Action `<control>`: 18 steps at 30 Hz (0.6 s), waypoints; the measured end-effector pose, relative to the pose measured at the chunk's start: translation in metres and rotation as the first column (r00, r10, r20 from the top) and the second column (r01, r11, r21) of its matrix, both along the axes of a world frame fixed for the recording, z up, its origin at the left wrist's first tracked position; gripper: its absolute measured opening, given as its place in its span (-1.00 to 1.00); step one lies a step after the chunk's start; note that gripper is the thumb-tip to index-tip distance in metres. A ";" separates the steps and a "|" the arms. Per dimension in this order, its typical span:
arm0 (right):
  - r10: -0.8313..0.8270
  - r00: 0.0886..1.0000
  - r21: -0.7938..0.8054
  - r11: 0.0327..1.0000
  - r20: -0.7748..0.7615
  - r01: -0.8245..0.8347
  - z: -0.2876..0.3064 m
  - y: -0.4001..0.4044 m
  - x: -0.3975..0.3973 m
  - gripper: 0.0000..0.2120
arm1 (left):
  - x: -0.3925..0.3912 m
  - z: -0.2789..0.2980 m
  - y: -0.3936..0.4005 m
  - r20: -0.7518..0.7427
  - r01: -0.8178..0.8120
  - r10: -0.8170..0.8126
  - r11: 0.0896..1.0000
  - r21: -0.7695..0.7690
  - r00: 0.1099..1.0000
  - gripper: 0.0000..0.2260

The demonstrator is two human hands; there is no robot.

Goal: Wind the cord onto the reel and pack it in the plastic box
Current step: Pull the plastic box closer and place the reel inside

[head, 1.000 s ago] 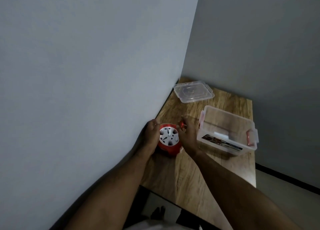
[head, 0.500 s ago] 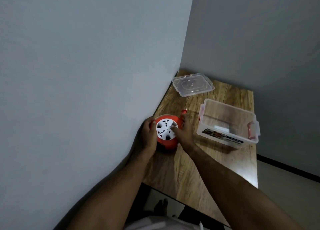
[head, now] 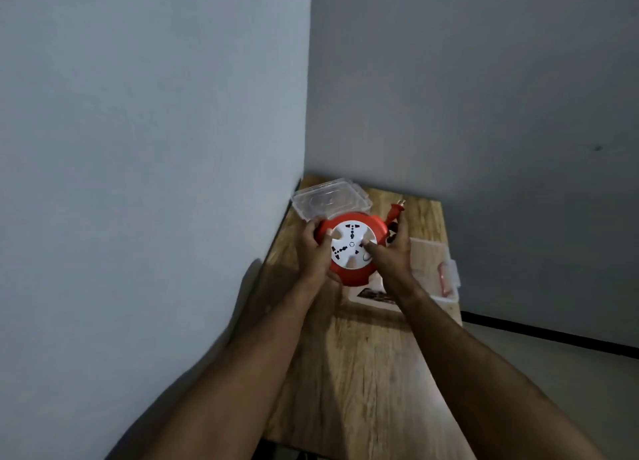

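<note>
I hold a round red cord reel (head: pixel 352 276) with a white socket face (head: pixel 347 247) up above the wooden table. My left hand (head: pixel 313 252) grips its left rim, thumb on the white face. My right hand (head: pixel 392 255) grips the right side, fingers on the face. The red plug (head: pixel 395 212) sticks out past the reel's upper right edge. The clear plastic box (head: pixel 439 276) with red latches stands on the table to the right, partly hidden behind my right hand and forearm.
The clear box lid (head: pixel 328 198) lies in the table's far left corner, against the wall. Grey walls close in on the left and behind. The wooden table (head: pixel 366 373) ends at right above a pale floor with a dark skirting line.
Both hands have lifted the reel off the table and brought it up and rightward, now partly in front of the box. The plug now points up beyond the reel.
</note>
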State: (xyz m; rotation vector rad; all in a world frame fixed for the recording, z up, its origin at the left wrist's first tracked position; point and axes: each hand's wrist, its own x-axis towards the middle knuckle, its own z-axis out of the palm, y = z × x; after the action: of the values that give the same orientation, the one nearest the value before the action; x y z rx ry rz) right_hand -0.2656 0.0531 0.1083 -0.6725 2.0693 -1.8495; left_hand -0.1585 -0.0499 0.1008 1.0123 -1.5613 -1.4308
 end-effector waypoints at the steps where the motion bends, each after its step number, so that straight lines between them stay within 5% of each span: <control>1: -0.047 0.999 0.008 0.999 0.000 0.047 0.001 0.008 -0.010 -0.10 | -0.014 0.001 0.003 0.004 0.026 -0.026 0.999 -0.023 1.000 -0.68; 8: -0.205 0.979 0.089 0.975 -0.006 0.204 -0.008 0.052 -0.062 -0.10 | -0.090 -0.010 0.026 0.058 0.128 -0.125 0.990 -0.055 0.990 -0.65; 18: -0.242 0.943 0.487 0.810 -0.231 0.327 -0.035 0.072 -0.067 -0.31 | -0.110 -0.040 0.039 0.358 0.264 -0.178 0.942 -0.208 0.917 -0.77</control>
State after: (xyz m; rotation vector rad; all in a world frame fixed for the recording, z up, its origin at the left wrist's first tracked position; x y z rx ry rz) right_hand -0.3324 0.1249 0.0730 -0.3842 2.7456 -1.2751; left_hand -0.2681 -0.0114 0.0604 0.9827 -2.1085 -1.2046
